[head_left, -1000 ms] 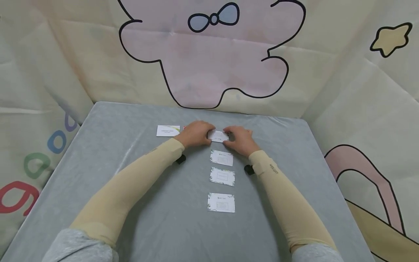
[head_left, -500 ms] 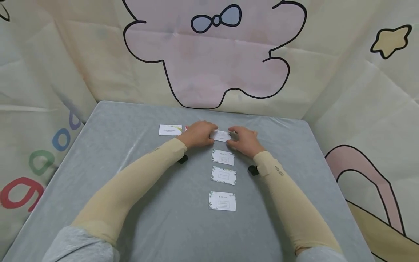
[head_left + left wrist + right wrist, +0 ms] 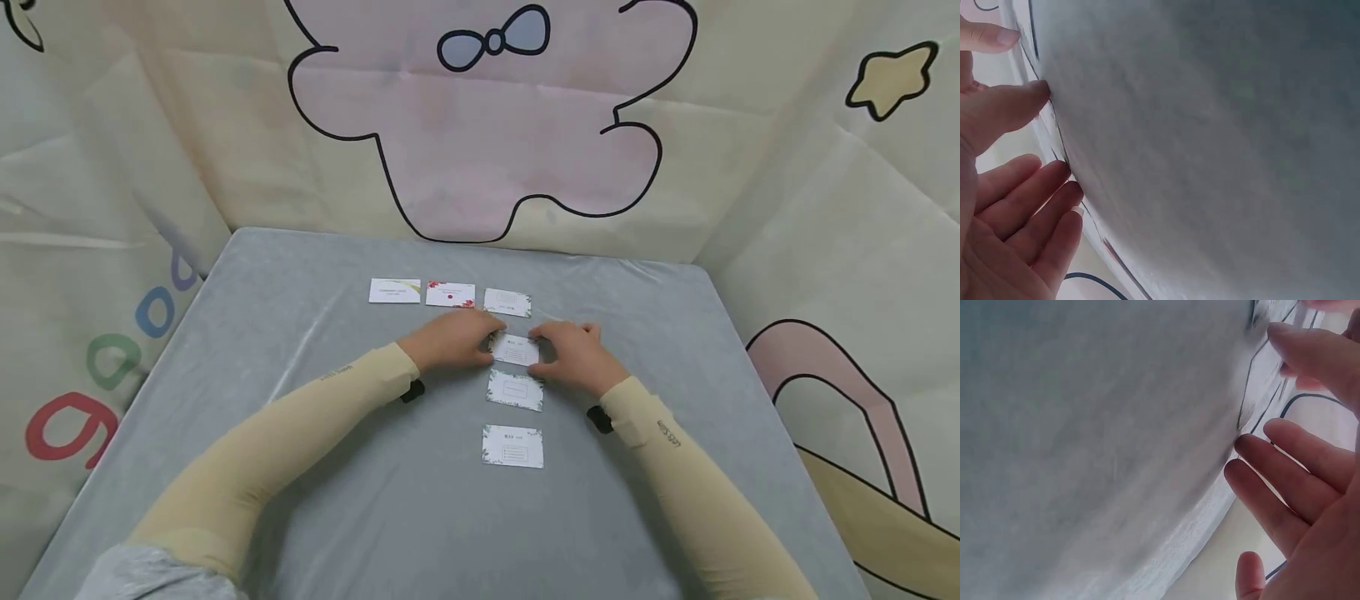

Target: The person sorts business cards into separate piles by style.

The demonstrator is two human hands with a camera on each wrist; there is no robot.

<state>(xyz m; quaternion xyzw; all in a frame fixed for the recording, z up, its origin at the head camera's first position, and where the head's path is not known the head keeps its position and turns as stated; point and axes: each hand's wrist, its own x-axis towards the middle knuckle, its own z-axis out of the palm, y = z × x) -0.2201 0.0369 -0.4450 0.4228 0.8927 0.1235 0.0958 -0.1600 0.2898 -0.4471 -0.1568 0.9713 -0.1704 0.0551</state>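
Observation:
Both hands are at a white business card (image 3: 516, 350) with leafy corners, second from the back in a column of cards. My left hand (image 3: 455, 340) has index finger and thumb at its left end, one by the far edge, one by the near edge. Opposite it, my right hand (image 3: 576, 357) pinches the right end the same way. In the left wrist view, the left thumb (image 3: 1029, 100) and fingers stand apart along the card's edge. The right wrist view shows the right fingers (image 3: 1291, 478) spread low over the cloth. The card lies flat.
A similar leafy card (image 3: 507, 302) lies behind; two more, a middle card (image 3: 515, 390) and a front card (image 3: 513, 447), lie nearer. Left of the back one are a red-patterned card (image 3: 450, 293) and a green-cornered card (image 3: 394, 291). Grey cloth (image 3: 360, 517) covers the table; printed curtains surround it.
Both hands have let go of the back card and moved nearer, onto the card in front of it. The red-patterned card, mostly hidden before, now shows fully.

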